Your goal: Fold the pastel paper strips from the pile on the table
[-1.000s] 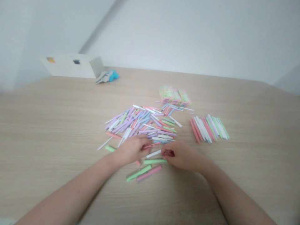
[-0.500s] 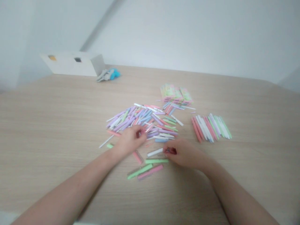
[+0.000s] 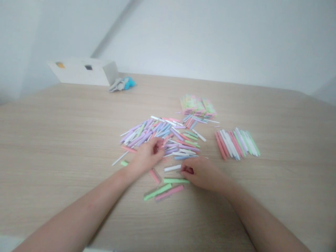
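Note:
A loose pile of slim pastel pens [image 3: 141, 134], purple, blue, white, green and pink, lies in the middle of the table. At its near edge, my left hand [image 3: 147, 154] is closed in a pinch on a small pinkish, partly see-through piece [image 3: 165, 140], too blurred to name. My right hand [image 3: 203, 171] is closed at the right end of a white pen [image 3: 172, 168], its fingertips hiding that end. Just below lie a green pen [image 3: 175, 180], another green pen [image 3: 157, 191] and a pink pen [image 3: 169, 193]. A red-pink pen [image 3: 154, 175] lies beside my left wrist.
A neat row of pens [image 3: 236, 143] lies to the right. Behind the pile stand stacked yellow-green and pink packets [image 3: 196, 105]. At the back left are a white box [image 3: 84, 73] and grey-and-blue gloves [image 3: 122, 84]. A pale wall [image 3: 223, 42] borders the wooden table [image 3: 283, 115].
The pinkish piece at my left fingertips has shifted and tilted more upright. My right hand has moved slightly left and the white pen's left end has risen a little.

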`<state>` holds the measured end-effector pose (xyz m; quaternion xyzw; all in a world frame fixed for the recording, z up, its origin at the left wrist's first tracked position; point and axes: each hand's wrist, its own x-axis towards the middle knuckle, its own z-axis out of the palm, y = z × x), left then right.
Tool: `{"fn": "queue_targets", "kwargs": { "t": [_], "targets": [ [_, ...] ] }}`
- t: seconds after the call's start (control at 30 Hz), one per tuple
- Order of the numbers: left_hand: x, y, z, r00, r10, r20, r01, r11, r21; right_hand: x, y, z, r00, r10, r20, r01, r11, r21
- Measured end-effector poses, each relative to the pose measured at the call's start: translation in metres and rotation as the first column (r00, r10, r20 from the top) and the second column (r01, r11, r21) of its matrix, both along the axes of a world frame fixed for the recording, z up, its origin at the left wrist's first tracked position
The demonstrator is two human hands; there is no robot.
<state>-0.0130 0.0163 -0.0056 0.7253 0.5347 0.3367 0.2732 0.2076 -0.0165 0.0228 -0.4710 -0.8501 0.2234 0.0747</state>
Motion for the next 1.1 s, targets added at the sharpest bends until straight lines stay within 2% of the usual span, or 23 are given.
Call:
{"fn": "queue_targets", "kwargs": {
  "t": [0.1,0.23,0.33,0.47,0.7,0.93,1.1],
  "targets": [
    [0.0,0.001,-0.004,0.996,-0.019,0.09,0.022,0.999,-0.038,-0.001,0.002,0.004,0.995,-0.025,-0.098,0.027,1.0,0.014],
    [0.001,0.002,-0.005,0.98,-0.032,0.199,0.047,0.996,-0.07,-0.009,0.008,0.005,0.981,-0.005,-0.192,0.035,0.987,0.156],
    [0.001,0.003,-0.004,0.969,-0.042,0.244,0.062,0.995,-0.073,-0.018,0.012,-0.001,0.985,0.07,-0.156,-0.037,0.977,0.208],
    [0.002,0.004,-0.002,0.942,-0.063,0.329,0.103,0.989,-0.107,-0.03,0.02,-0.007,0.988,0.151,-0.031,-0.14,0.964,0.224],
    [0.004,0.001,0.012,0.851,-0.028,0.525,0.174,0.957,-0.231,-0.047,0.037,-0.003,0.957,0.224,0.185,-0.263,0.939,0.223],
    [0.006,0.0,0.011,0.754,-0.034,0.656,0.269,0.927,-0.262,-0.054,0.039,-0.005,0.949,0.281,0.142,-0.305,0.931,0.199],
    [0.007,0.0,0.011,0.711,0.007,0.703,0.258,0.928,-0.27,-0.058,0.038,-0.006,0.941,0.311,0.136,-0.335,0.917,0.217]
  ]
}}
